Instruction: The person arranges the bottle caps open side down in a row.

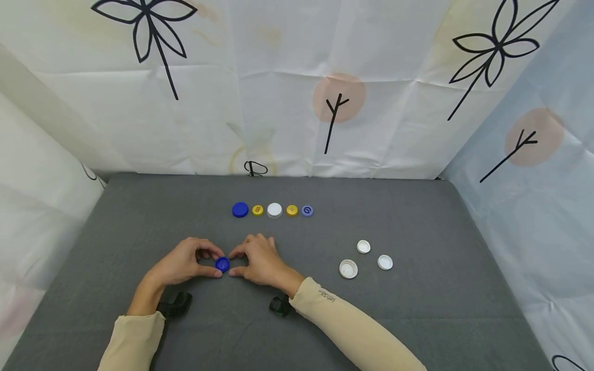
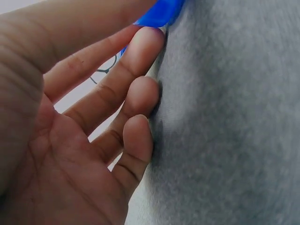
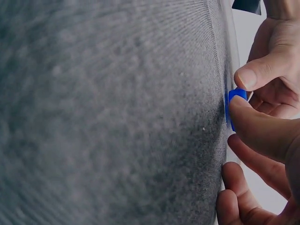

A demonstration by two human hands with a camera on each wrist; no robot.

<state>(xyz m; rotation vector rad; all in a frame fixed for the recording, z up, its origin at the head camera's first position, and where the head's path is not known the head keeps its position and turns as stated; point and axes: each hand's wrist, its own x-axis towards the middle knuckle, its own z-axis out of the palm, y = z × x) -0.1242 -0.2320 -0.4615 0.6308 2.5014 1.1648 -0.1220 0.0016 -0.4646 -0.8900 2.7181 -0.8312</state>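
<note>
A blue bottle cap (image 1: 222,265) lies hollow side up on the grey cloth, between the two hands. My left hand (image 1: 182,262) pinches it between thumb and fingertips, its other fingers bent down to the cloth. In the left wrist view the cap (image 2: 161,13) shows at the top edge, partly hidden by the thumb. My right hand (image 1: 262,262) is at the cap's right side, thumb and forefinger spread apart with their tips right by its rim. The right thumb overlaps the cap (image 3: 237,94) in the right wrist view.
Farther back is a row of caps: a blue cap (image 1: 240,209), a yellow cap (image 1: 257,210), a white cap (image 1: 274,209), another yellow cap (image 1: 292,210) and a light-blue cap (image 1: 307,211). At right lie three white caps, including a larger cap (image 1: 348,269). Patterned curtains (image 1: 287,123) surround the table.
</note>
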